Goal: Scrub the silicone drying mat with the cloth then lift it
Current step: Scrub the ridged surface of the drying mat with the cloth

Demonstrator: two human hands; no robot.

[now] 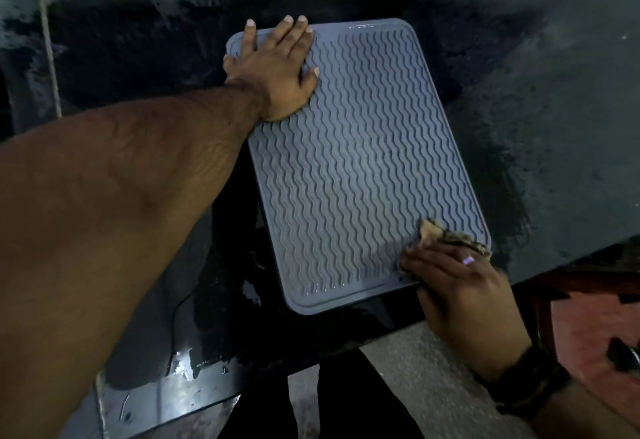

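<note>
A grey silicone drying mat (356, 161) with wavy ridges lies flat on a dark wet counter (554, 92). My left hand (277, 71) presses flat on the mat's far left corner, fingers spread, palm down. My right hand (453, 286) rests on the mat's near right corner, closed around a crumpled brownish cloth (450, 234) that sticks out past the fingers onto the mat. A ring shows on one finger and a dark band on the right wrist.
The counter's front edge (311, 345) runs diagonally below the mat, wet and shiny at the near left. Below it are a speckled floor (415, 386) and my dark trouser legs. A reddish surface (588, 327) lies at the right.
</note>
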